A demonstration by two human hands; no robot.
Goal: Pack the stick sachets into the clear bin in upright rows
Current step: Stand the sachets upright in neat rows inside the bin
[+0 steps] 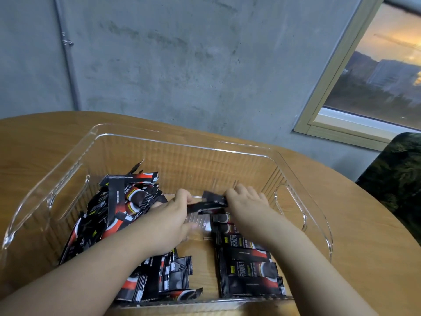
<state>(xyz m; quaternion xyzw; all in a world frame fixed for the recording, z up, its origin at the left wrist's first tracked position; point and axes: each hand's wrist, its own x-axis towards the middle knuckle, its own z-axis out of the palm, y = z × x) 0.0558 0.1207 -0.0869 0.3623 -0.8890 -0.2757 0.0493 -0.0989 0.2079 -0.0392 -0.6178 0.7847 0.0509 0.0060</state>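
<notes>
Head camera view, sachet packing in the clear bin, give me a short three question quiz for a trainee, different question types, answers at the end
1. True or false: the clear bin stands on a wooden table.
2. Where in the bin does the tidy row of sachets stand: A left side, B right side, C far wall?
3. Fill in: the left hand and right hand together hold a few ____.

Key
1. True
2. B; the loose pile is on the left.
3. Sachets
</notes>
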